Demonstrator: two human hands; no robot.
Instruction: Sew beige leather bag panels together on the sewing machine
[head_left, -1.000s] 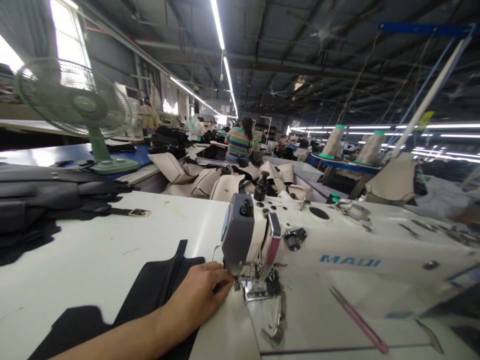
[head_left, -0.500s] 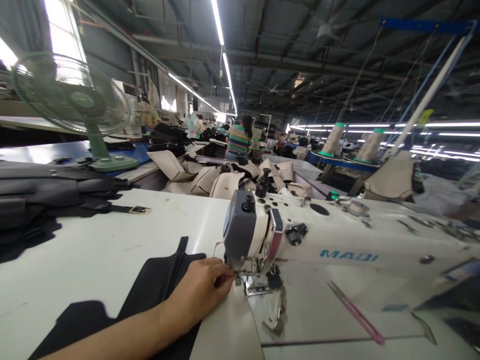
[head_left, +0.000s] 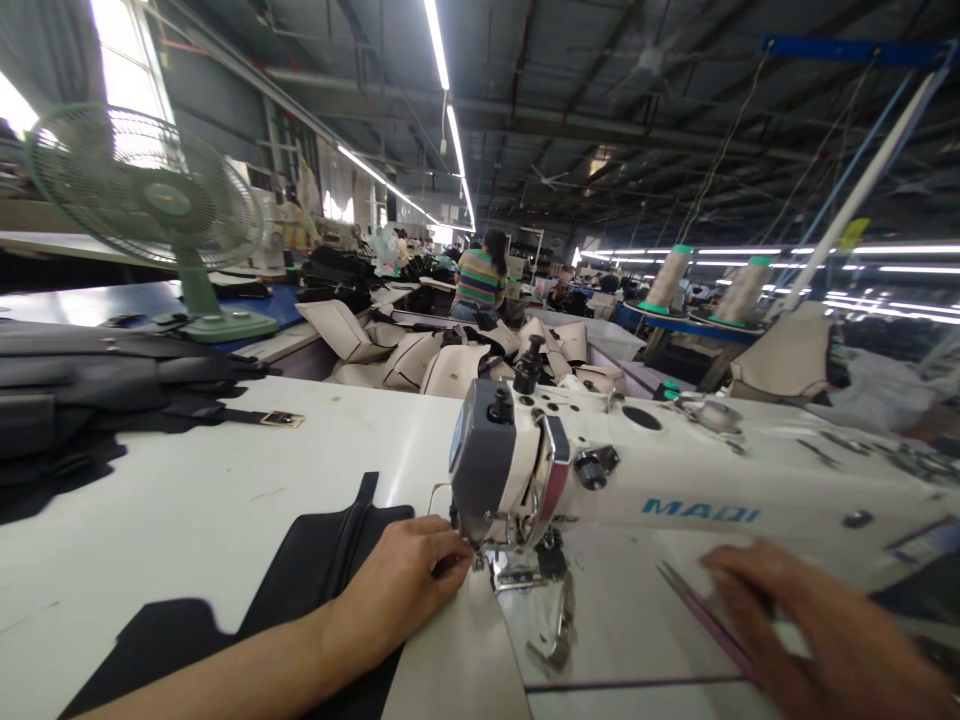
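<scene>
My left hand (head_left: 409,575) is closed in a pinch beside the needle area of a white sewing machine (head_left: 697,490). What its fingertips hold is hidden. Under that arm lies a black cut piece (head_left: 307,565) with a narrow strap, flat on the white table. A light panel (head_left: 457,660) runs beneath the presser foot (head_left: 517,575). My right hand (head_left: 817,630), blurred, hovers over pink tweezers (head_left: 701,608) on the machine bed, its fingers apart around the handle end. I cannot tell whether it touches them.
Black strapped pieces with a buckle (head_left: 282,419) are heaped at left, near a green fan (head_left: 169,200). Beige pieces (head_left: 405,360) fill a bin behind the machine. Thread cones (head_left: 667,280) stand at right. A person in a striped shirt (head_left: 478,278) sits beyond.
My right hand has come into view from the lower right, over the tweezers. My left hand keeps its pinch at the machine head.
</scene>
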